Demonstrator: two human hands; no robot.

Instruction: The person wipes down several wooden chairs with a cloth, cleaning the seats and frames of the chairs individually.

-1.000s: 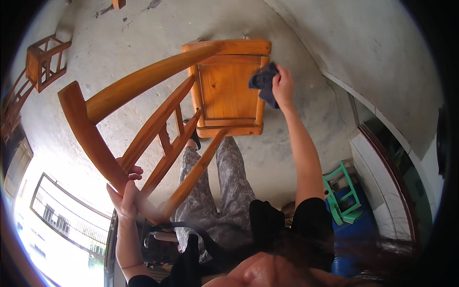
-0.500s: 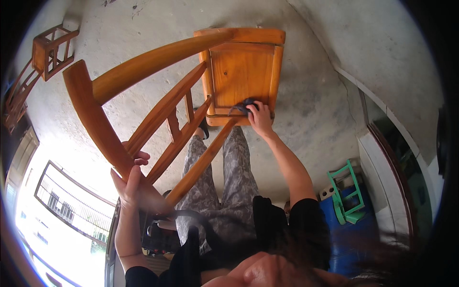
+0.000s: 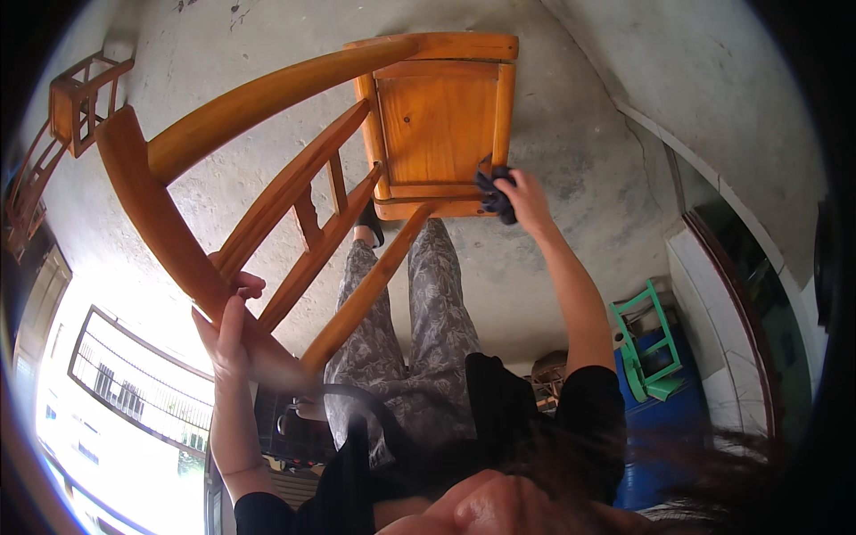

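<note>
Overexposed daylight lower left; fisheye edges dark.

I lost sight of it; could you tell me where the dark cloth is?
Head view, upper centre-right: the dark cloth is in the right hand, pressed against the wooden chair seat's near right corner.

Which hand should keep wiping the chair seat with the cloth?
Probably the right hand: it holds the dark cloth against the seat's near corner. The left hand is gripping the chair's top rail, steadying it.

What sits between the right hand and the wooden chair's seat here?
In the head view, a dark blue cloth lies between the right hand and the front right corner of the wooden chair seat; the hand presses it there.
</note>
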